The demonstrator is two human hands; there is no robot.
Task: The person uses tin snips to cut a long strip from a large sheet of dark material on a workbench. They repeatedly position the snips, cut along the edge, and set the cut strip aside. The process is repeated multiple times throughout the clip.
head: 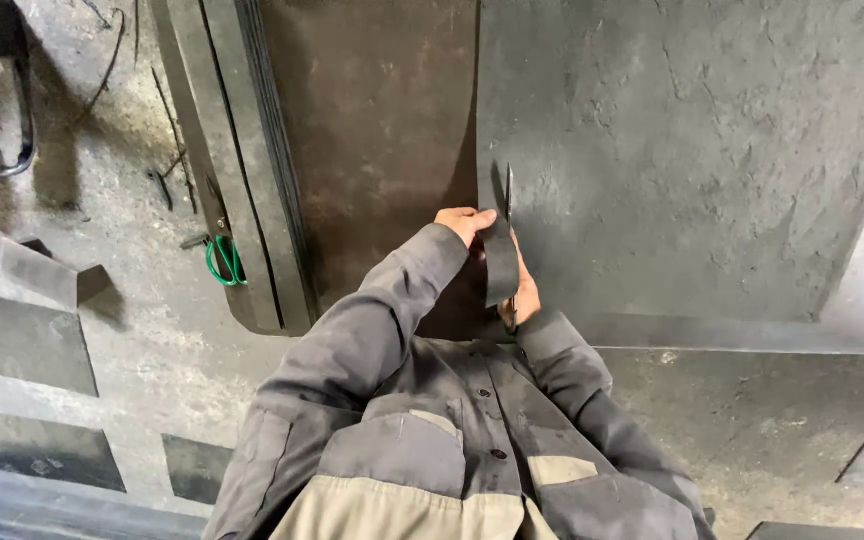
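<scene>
Rubber strip (500, 265), dark, thin, floppy: left hand (464, 222) pinching top beside scissors (509, 205); right hand (525, 300) fingers closed on handles; grip near cut.

A rough grey concrete floor (142, 330) fills the left of the frame — dusty, scattered with dark flat offcuts (22, 340) at lower left. A stack of long dark boards (242, 160) runs down the upper left, a green loop (222, 262) beside it — daylight glares at far right.
</scene>
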